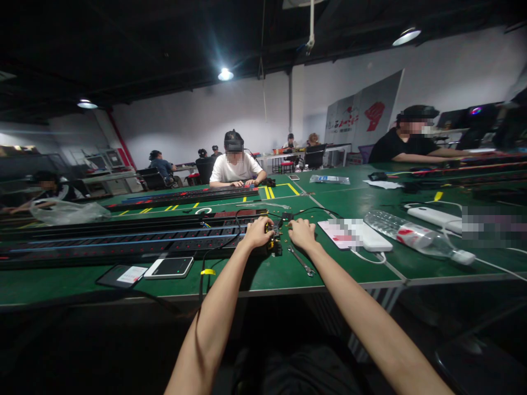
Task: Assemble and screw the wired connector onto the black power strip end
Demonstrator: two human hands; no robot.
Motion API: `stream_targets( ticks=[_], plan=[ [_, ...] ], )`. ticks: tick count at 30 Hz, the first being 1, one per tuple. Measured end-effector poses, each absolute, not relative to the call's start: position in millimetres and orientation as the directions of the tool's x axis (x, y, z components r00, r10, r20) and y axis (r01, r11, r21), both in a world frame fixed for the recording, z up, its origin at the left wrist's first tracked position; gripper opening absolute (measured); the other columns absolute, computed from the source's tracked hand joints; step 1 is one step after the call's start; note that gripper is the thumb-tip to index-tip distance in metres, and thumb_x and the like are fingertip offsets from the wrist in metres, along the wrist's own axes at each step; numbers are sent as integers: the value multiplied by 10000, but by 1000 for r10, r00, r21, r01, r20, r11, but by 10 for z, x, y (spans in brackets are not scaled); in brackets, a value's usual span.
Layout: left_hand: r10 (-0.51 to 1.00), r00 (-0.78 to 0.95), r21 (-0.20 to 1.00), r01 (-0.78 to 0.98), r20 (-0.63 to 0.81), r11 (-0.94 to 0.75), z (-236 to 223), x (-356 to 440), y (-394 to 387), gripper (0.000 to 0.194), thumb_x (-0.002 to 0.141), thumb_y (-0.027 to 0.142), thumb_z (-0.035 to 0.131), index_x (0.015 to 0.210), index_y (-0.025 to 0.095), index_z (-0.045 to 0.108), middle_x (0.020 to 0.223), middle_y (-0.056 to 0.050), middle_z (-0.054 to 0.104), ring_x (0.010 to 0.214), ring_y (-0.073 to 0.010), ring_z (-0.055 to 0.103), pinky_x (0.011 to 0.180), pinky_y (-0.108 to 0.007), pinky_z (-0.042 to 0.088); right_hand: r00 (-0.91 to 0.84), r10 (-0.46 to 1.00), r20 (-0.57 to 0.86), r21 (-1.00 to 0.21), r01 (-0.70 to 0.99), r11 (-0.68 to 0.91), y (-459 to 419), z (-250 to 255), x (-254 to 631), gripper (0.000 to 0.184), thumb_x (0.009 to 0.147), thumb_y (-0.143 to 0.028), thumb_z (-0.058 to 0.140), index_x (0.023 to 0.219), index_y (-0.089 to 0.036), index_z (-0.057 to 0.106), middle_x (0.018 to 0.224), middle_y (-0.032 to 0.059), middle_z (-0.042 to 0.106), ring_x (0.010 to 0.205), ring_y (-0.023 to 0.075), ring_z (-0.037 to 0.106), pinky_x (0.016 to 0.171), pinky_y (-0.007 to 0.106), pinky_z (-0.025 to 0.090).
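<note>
My left hand (258,232) is closed over the right end of a long black power strip (164,237), which has rows of sockets with red marks. Its thumb rests by yellow and black parts at that end; the fingertips are partly hidden. My right hand (303,233) lies low on the green table, fingers bent and drawn together near a small black connector (285,217) with a cable. Whatever lies under its fingertips is hidden. Just below that hand is a metal wrench (301,261). Tiny brass-coloured bits are scattered between the hands.
Two phones, one dark (119,276) and one white-edged (169,267), lie at the front left. A white power bank (376,239) and a plastic bottle (418,237) are at the right. Across the green table (263,277), a person in white (234,167) works on another strip.
</note>
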State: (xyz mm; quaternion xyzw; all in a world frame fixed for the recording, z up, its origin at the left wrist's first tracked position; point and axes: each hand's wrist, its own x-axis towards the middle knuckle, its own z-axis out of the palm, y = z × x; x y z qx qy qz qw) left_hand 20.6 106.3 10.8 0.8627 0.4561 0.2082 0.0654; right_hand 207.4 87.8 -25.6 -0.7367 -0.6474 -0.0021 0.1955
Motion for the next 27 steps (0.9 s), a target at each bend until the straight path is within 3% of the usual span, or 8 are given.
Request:
stream_targets(
  ticks=[9,12,14,16,19,27],
  plan=[
    [823,488,274,782,290,-560,142,221,995,253,874,283,571,1127,279,558,1297,-27,594,1226,-251,514,1026,-452,380,146,951,274,-299,952,-60,905,-288,2074,273,933,-206,449,1038,-158,696,1177,176,627,1134,317,502,931,445,320],
    [820,486,281,777,301,-564,125,221,1012,285,869,274,579,1152,284,551,1305,-22,599,1226,-252,519,1027,-452,379,106,944,314,-491,869,66,954,-301,2063,207,914,-198,474,957,-173,675,1044,117,687,1027,251,577,908,378,366],
    [817,487,287,771,309,-569,108,218,1030,308,870,271,579,1176,284,544,1313,-21,597,1224,-253,522,1027,-454,378,46,933,356,-671,708,221,1003,-325,2035,160,889,-218,500,925,-187,653,954,68,703,914,199,615,851,315,414],
    [811,493,288,765,315,-577,92,212,1048,324,876,282,579,1198,283,536,1324,-22,591,1224,-255,519,1027,-456,378,-13,908,419,-761,540,359,1051,-364,1990,123,848,-244,535,889,-190,638,895,37,699,838,173,621,800,279,444],
    [807,499,279,764,317,-582,76,204,1066,318,896,317,566,1211,281,535,1331,-27,577,1230,-254,504,1020,-450,383,-53,881,471,-776,449,442,1101,-433,1913,99,799,-256,560,839,-191,624,836,19,685,794,166,613,784,275,457],
    [808,494,248,780,320,-575,70,208,1078,318,912,344,561,1220,265,551,1275,-48,565,1208,-253,488,993,-424,405,-8,874,485,-787,432,441,1134,-484,1868,108,784,-254,562,842,-189,627,824,20,693,773,163,624,774,280,469]
  ],
)
